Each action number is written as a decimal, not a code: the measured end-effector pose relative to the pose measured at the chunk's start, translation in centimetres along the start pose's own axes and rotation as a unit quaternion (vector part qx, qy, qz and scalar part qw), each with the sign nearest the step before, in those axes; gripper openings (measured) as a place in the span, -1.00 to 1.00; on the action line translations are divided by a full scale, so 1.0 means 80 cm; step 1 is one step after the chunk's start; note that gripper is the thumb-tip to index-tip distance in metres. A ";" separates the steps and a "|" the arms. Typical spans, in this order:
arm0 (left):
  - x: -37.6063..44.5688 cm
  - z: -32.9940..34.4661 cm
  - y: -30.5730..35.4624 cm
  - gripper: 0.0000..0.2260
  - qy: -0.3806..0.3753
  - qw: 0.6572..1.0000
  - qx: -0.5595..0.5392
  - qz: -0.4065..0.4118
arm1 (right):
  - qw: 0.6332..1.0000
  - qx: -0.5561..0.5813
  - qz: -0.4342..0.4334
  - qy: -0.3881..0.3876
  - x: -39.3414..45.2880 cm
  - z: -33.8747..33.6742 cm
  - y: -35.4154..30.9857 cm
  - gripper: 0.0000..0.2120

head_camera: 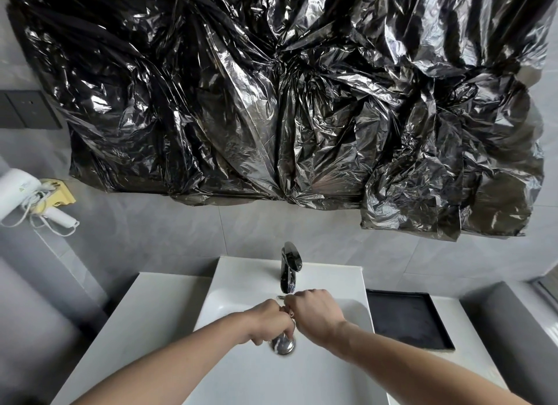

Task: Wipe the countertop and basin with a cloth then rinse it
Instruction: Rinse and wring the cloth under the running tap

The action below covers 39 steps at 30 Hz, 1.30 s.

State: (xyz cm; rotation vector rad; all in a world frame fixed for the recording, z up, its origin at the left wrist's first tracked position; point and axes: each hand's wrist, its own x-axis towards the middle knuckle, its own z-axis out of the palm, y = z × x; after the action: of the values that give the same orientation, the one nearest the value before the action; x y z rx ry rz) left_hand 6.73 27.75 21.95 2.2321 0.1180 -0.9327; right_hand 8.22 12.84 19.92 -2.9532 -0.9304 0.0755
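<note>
From my head view, both fists are closed and pressed together over the basin, under the tap: left hand, right hand. The cloth is hidden between them, if there; wringing carelessly could splash the countertop.

Crinkled glossy black plastic sheeting is shining w/ glare above the tall polished chrome metal tap. Smooth glossy white ceramic basin is gleaming below it; round chrome drain plug reflecting. Flat matt black tray sitting right of tap.
</note>
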 end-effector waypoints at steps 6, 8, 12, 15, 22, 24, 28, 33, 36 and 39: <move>-0.017 -0.021 0.006 -0.75 -0.018 0.992 -0.126 0.014 | 0.991 0.092 0.009 0.092 -0.011 0.008 0.003 -0.68; -0.019 -0.022 0.010 -0.55 0.059 0.994 -0.086 0.035 | 0.992 0.103 0.049 0.063 -0.009 0.005 -0.001 -0.76; -0.039 -0.013 -0.001 -0.47 0.242 0.935 0.161 0.201 | 0.927 0.325 0.185 -0.034 -0.007 -0.009 -0.007 -0.87; -0.048 -0.009 -0.021 -0.33 0.247 0.840 0.330 0.352 | 0.825 0.512 0.199 -0.135 -0.010 -0.031 -0.004 -0.79; -0.020 -0.003 -0.046 -0.49 0.259 0.794 0.394 0.384 | 0.700 0.612 0.101 -0.355 -0.014 -0.054 -0.013 -0.55; -0.011 -0.005 -0.035 -0.71 0.301 0.779 0.408 0.368 | 0.703 0.610 0.137 -0.338 -0.011 -0.047 -0.021 -0.55; -0.011 -0.015 -0.004 -0.87 0.245 0.802 0.490 0.237 | 0.876 0.374 0.184 -0.244 0.000 -0.022 -0.031 -0.78; 0.004 -0.003 0.022 -0.91 0.215 0.866 0.436 0.119 | 0.974 0.134 0.143 -0.117 0.002 -0.016 -0.022 -0.77; 0.017 0.006 0.024 -0.89 0.175 0.927 0.327 0.048 | 0.987 0.044 0.111 -0.104 -0.001 -0.013 -0.012 -0.82; 0.029 0.016 0.022 -0.91 0.121 0.973 0.193 0.026 | 0.993 -0.013 0.069 -0.096 -0.001 -0.004 0.000 -0.71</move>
State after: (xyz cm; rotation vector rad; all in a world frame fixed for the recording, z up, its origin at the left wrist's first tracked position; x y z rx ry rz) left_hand 8.27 25.21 20.87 2.6911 -0.0152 -0.6944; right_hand 8.17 12.77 20.26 -3.0724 -0.7489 0.3608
